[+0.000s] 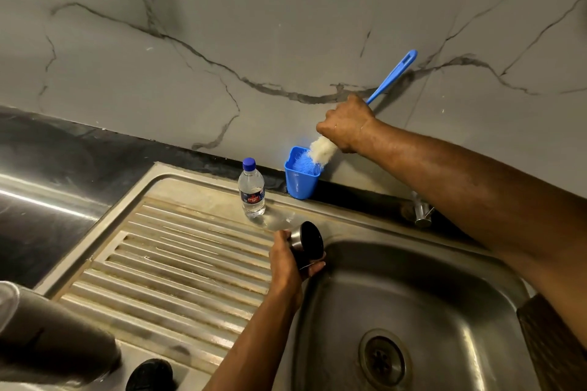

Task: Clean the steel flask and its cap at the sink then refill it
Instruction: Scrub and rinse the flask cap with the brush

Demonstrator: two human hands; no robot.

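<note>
The flask lies at the bottom left, close to the camera, dark and blurry. A round black thing sits just beside it at the bottom edge; what it is cannot be told.

The bench is dark and runs along the back, under the grey wall with dark lines on it. The sink's ribbed tray slopes toward the middle.

A small water bottle with a blue top stands upright at the back of the tray. It has clear water in it.

Just right of the bottle, a blue cup stands against the wall.

The left hand is at the left rim of the sink. Its fingers curl round the cap, which is steel at the side and black on its round face. The cap is tipped on its side, with the black face toward the sink bowl.

The right hand is up near the wall, well apart from the left one. It grips a brush in a fist. The blue handle sticks up and to the right, past the hand. The white and blue bristles point down, and the blue tip is inside the cup.

The drain is at the bottom of the bowl. A small steel tap part sits at the back rim, partly behind the right arm.
</note>
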